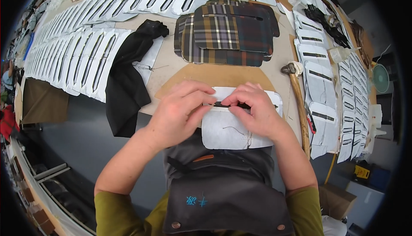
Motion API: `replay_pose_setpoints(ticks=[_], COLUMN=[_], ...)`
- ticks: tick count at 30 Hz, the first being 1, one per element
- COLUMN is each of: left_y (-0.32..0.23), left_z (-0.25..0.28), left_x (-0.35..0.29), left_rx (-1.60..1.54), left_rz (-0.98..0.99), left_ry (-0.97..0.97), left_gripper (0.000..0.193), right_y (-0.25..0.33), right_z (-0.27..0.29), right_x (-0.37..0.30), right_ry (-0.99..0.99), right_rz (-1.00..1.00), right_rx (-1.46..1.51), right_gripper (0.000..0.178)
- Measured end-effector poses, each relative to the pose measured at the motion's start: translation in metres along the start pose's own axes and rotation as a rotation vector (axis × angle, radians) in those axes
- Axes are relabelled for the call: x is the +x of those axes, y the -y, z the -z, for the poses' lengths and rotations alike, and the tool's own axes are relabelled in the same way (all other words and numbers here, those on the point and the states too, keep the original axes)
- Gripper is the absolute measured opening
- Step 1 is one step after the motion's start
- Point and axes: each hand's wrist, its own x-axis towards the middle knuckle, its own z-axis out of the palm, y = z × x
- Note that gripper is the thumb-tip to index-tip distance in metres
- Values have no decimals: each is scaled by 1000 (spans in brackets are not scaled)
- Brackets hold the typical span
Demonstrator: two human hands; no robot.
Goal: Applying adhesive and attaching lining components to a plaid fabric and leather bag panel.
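Over the table edge (149,109) jutted the panel (223,128), open board (227,77) beyond; left hand (176,111) and right hand (257,111) pinched its slot (244,106).

The panel (223,135) lies at the near edge of the table (169,66), under the left hand (182,107) and right hand (257,111); behind it lies a flat board (193,73), and behind that a stack of fabric pieces (216,34). Left of the hands lies a cloth (128,77), with overlapping rows of panels (92,64) farther left. To the right lies a hammer (298,103), with more panels (318,88) beyond it.
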Motion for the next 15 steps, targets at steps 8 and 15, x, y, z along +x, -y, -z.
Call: replay_pose_setpoints(ticks=[8, 15], left_y=[-12, -14], left_z=[-24, -19], left_x=[-9, -21], left_rx=[266, 301], left_rz=[1, -67], left_ry=[-29, 26], left_gripper=[26, 25], right_y=[15, 10], right_z=[-12, -14], right_x=[-6, -11], right_ry=[-78, -142], right_rz=[-132, -68], right_rx=[-59, -43], right_gripper=[10, 11])
